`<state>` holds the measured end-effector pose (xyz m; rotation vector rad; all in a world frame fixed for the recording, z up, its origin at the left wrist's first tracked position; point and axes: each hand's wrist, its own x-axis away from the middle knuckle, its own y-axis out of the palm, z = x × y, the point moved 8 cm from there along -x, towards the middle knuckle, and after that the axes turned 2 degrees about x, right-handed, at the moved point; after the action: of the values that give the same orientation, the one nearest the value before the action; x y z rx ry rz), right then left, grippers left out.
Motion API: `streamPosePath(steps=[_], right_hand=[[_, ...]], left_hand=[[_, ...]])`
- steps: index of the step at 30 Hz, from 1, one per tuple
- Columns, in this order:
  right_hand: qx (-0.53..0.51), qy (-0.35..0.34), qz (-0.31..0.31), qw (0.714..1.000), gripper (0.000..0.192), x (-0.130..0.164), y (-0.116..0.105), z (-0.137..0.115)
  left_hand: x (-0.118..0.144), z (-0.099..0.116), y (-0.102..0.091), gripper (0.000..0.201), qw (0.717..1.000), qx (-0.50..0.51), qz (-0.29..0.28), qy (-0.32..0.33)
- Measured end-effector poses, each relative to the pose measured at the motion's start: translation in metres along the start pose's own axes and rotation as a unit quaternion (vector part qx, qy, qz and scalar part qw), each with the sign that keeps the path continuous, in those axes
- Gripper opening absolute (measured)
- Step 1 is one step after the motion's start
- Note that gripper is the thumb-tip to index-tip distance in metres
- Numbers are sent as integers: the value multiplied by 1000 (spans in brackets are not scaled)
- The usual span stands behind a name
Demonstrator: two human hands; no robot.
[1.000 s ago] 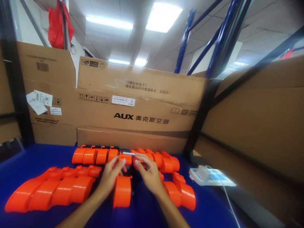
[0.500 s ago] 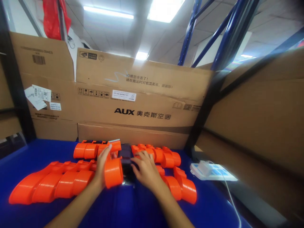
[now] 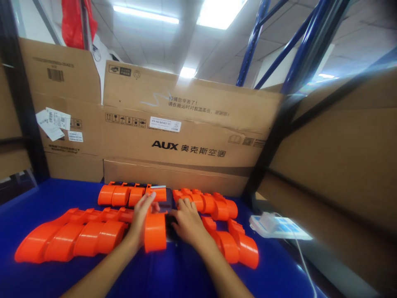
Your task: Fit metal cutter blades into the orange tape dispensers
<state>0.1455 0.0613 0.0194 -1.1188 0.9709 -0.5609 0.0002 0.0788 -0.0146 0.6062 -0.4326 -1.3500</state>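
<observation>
Both hands now sit lower and closer than half a second ago, and the orange piece (image 3: 155,236) has dropped from a tilt to lie flat at centre bottom. My left hand (image 3: 141,221) has its fingers clamped on that piece; my right hand (image 3: 186,221) presses flat, fingers spread, on the dark block (image 3: 169,198) just beyond. I judge this a seating step; next needs alignment with the orange row (image 3: 130,194) before the cardboard boxes (image 3: 186,136).
</observation>
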Motion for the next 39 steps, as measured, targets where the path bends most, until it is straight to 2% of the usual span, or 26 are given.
streamPosePath(steps=[4,7,9,12,15,20,23,31,35,39], right_hand=[[-11,3,27,1000,15,2,-11,5],[-58,33,84,994,13,5,-25,18],[-115,61,145,981,15,9,-37,30],[-192,89,244,946,19,17,-53,45],[-221,72,290,928,23,22,-64,46],[-229,22,267,936,25,21,-68,33],[-230,-4,242,943,24,20,-67,26],[-231,-12,240,943,25,20,-63,21],[-245,-15,236,940,27,19,-63,19],[-258,1,225,940,39,17,-59,23]], left_hand=[[-1,-3,2,40,999,-28,-19,-5],[-1,-6,4,40,997,-59,-48,4],[0,-7,6,40,994,-84,-66,14],[3,-11,10,39,988,-124,-86,22],[6,-16,15,39,981,-154,-113,14],[10,-21,27,41,973,-164,-162,4],[10,-24,28,42,973,-160,-168,-1],[10,-25,29,33,971,-154,-183,9],[13,-20,30,32,973,-145,-177,6],[9,-16,23,22,983,-120,-138,-9]])
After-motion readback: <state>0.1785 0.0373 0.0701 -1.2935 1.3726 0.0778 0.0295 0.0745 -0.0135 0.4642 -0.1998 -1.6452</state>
